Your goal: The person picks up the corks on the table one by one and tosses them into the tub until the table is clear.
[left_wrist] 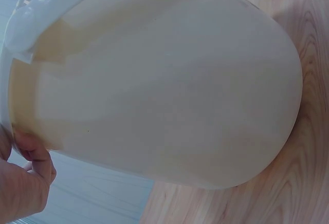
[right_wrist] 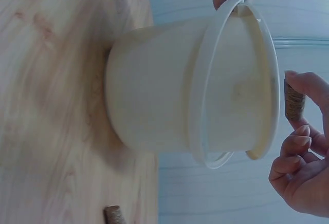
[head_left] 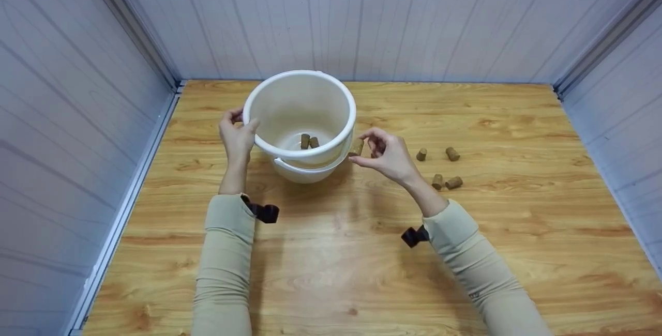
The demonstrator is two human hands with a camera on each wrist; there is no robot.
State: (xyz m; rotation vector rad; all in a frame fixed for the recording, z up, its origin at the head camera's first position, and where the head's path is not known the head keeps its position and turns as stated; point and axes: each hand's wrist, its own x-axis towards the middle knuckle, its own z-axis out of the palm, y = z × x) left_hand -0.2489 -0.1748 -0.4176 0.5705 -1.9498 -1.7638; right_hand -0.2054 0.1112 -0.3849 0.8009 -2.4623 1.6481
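A white plastic bucket (head_left: pixel 305 165) stands on the wooden table, its handle hanging down at the front. My left hand (head_left: pixel 238 137) grips the bucket's rim on the left side, thumb over the edge and fingers outside. Two corks (head_left: pixel 309 141) lie at the bottom of the bucket. Just right of the rim, my right hand (head_left: pixel 390 157) pinches a cork (right_wrist: pixel 294 100) between thumb and index finger, at about rim height in the right wrist view. The other fingers of that hand are curled. The bucket's outer wall (left_wrist: pixel 169 90) fills most of the left wrist view.
Several loose corks lie on the table to the right: an upright one (head_left: pixel 422 154), one on its side (head_left: pixel 452 154), and a close pair (head_left: pixel 446 182). Pale panelled walls (head_left: pixel 331 20) enclose the wooden table (head_left: pixel 331 284) at the back and both sides.
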